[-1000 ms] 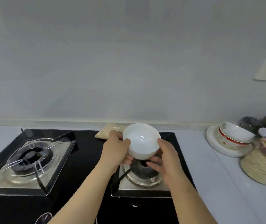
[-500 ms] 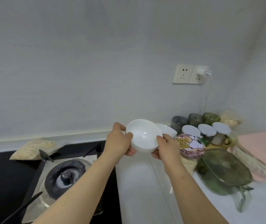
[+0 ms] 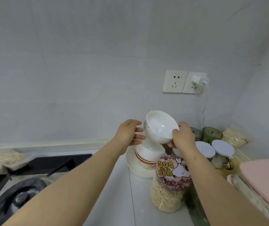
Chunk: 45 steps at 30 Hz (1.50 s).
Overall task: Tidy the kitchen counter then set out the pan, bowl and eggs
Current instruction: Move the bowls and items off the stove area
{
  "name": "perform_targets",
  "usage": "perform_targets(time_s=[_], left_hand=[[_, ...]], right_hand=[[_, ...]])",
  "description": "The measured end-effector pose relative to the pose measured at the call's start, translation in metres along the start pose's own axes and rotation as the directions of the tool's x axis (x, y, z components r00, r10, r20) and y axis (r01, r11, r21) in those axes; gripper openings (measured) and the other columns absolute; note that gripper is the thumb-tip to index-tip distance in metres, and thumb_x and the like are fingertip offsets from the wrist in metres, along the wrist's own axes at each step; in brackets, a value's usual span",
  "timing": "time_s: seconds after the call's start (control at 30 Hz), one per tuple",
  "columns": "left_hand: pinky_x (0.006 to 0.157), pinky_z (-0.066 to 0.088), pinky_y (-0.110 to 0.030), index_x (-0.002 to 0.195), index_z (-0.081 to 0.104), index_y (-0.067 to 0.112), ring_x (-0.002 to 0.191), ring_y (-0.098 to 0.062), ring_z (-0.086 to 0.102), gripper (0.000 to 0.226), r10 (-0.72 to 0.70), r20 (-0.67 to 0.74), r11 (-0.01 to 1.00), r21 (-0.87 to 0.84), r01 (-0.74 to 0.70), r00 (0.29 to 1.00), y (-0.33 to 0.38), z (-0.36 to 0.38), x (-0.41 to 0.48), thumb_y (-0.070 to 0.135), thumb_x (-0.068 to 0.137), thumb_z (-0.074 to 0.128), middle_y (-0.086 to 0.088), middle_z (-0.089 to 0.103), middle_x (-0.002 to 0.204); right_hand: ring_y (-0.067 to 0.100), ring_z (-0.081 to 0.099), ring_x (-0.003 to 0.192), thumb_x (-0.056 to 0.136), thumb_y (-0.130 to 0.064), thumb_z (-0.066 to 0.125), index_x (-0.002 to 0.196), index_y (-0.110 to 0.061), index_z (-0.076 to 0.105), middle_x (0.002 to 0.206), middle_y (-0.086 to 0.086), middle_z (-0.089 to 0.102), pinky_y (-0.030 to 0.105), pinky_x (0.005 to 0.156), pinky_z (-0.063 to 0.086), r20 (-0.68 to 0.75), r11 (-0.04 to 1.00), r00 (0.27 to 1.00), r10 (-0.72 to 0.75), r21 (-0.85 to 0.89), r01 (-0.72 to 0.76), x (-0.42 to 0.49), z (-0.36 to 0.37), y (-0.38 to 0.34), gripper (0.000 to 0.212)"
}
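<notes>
Right hand [image 3: 181, 137] grips the tilted white bowl [image 3: 160, 128] by its right rim, left hand [image 3: 128, 132] touching its left side with straight fingers, above stacked bowls [image 3: 146, 156].

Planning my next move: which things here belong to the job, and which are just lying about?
In the job: white bowl, gripped by right hand, touched by left hand; bowl stack on white plate beneath.
Lying about: cartoon-lid jar, white-lidded jars, green glasses, wall charger, stove burner.
</notes>
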State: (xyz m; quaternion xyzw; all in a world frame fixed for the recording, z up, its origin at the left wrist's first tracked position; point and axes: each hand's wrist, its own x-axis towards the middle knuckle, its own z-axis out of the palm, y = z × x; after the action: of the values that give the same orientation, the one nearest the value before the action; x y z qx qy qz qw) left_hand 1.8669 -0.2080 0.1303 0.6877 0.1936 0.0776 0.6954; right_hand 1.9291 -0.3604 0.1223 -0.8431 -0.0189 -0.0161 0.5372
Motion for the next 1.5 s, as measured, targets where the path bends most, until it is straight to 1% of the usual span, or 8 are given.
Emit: perform_targets(time_s=[0.2, 0.5, 0.67, 0.83, 1.0, 1.17, 1.37, 1.5], left_hand=[[0.049, 0.043, -0.02, 0.096, 0.053, 0.015, 0.07, -0.018, 0.051, 0.01, -0.072, -0.102, 0.926, 0.364, 0.104, 0.992, -0.042, 0.009, 0.037, 0.022, 0.094, 0.046, -0.005, 0.053, 0.093], [0.05, 0.055, -0.026, 0.112, 0.045, 0.012, 0.052, -0.019, 0.056, 0.026, -0.251, -0.127, 0.952, 0.144, 0.268, 0.96, -0.072, 0.021, 0.052, 0.003, 0.087, 0.044, -0.01, 0.056, 0.074], [0.049, 0.056, -0.023, 0.115, 0.048, 0.009, 0.055, -0.019, 0.057, 0.029, -0.233, -0.129, 0.96, 0.13, 0.25, 0.964, -0.078, 0.017, 0.05, 0.0, 0.087, 0.045, -0.01, 0.057, 0.072], [0.057, 0.055, -0.027, 0.115, 0.05, 0.008, 0.057, -0.018, 0.055, 0.022, -0.218, -0.155, 0.973, 0.046, 0.228, 0.963, -0.075, 0.015, 0.047, 0.017, 0.096, 0.042, -0.006, 0.053, 0.075], [0.061, 0.046, -0.024, 0.109, 0.044, 0.023, 0.069, -0.014, 0.052, 0.021, -0.17, -0.103, 0.985, -0.007, 0.17, 0.98, -0.066, 0.015, 0.04, 0.038, 0.099, 0.034, 0.007, 0.051, 0.088], [0.059, 0.044, -0.022, 0.112, 0.048, 0.021, 0.074, -0.013, 0.05, 0.024, -0.152, -0.039, 0.988, 0.03, 0.154, 0.988, -0.066, 0.015, 0.039, 0.038, 0.098, 0.039, 0.006, 0.051, 0.09], [0.059, 0.044, -0.019, 0.123, 0.05, 0.013, 0.077, -0.012, 0.051, 0.028, -0.103, -0.049, 0.986, 0.129, 0.108, 0.993, -0.071, 0.016, 0.041, 0.017, 0.095, 0.047, -0.004, 0.054, 0.104], [0.084, 0.048, -0.029, 0.125, 0.051, 0.01, 0.092, -0.018, 0.052, 0.032, -0.098, -0.056, 0.981, 0.163, 0.106, 0.994, -0.075, 0.014, 0.045, 0.019, 0.094, 0.05, -0.004, 0.055, 0.11]], right_hand=[[0.029, 0.055, 0.059, 0.091, -0.001, 0.034, 0.104, -0.013, 0.045, 0.089, 0.012, 0.052, 0.039, 0.056, 0.054, 0.031, 0.999, 0.999, 0.035, 0.023, -0.035, 0.031, 0.008, 0.013, 0.021], [0.037, 0.062, 0.09, 0.092, -0.004, 0.037, 0.126, -0.009, 0.049, 0.11, 0.021, 0.062, 0.023, 0.048, 0.046, 0.013, 1.0, 1.0, 0.027, -0.002, -0.027, 0.035, 0.022, 0.048, 0.037], [0.032, 0.06, 0.074, 0.092, -0.005, 0.037, 0.122, -0.008, 0.052, 0.105, 0.022, 0.062, 0.027, 0.049, 0.049, 0.049, 0.998, 0.998, 0.025, -0.052, -0.023, 0.035, 0.025, 0.05, 0.034], [0.031, 0.059, 0.07, 0.09, -0.003, 0.035, 0.109, -0.006, 0.055, 0.089, 0.016, 0.06, 0.044, 0.072, 0.056, 0.113, 0.99, 0.994, 0.016, -0.143, 0.0, 0.034, 0.029, 0.05, 0.028], [0.024, 0.057, 0.057, 0.09, -0.001, 0.035, 0.111, -0.003, 0.056, 0.091, 0.015, 0.059, 0.041, 0.067, 0.056, 0.167, 0.981, 0.986, 0.013, -0.195, 0.02, 0.034, 0.03, 0.048, 0.03], [0.02, 0.055, 0.051, 0.092, -0.002, 0.036, 0.118, -0.003, 0.055, 0.094, 0.013, 0.058, 0.041, 0.068, 0.056, 0.199, 0.975, 0.98, 0.006, -0.218, 0.038, 0.035, 0.031, 0.05, 0.032], [0.029, 0.06, 0.076, 0.093, -0.004, 0.038, 0.125, -0.005, 0.052, 0.113, 0.016, 0.058, 0.04, 0.076, 0.056, 0.222, 0.963, 0.975, 0.009, -0.265, 0.051, 0.036, 0.032, 0.051, 0.034], [0.035, 0.062, 0.091, 0.093, -0.004, 0.039, 0.123, -0.005, 0.051, 0.112, 0.016, 0.058, 0.044, 0.081, 0.055, 0.221, 0.962, 0.975, 0.026, -0.27, 0.036, 0.038, 0.033, 0.053, 0.033]])
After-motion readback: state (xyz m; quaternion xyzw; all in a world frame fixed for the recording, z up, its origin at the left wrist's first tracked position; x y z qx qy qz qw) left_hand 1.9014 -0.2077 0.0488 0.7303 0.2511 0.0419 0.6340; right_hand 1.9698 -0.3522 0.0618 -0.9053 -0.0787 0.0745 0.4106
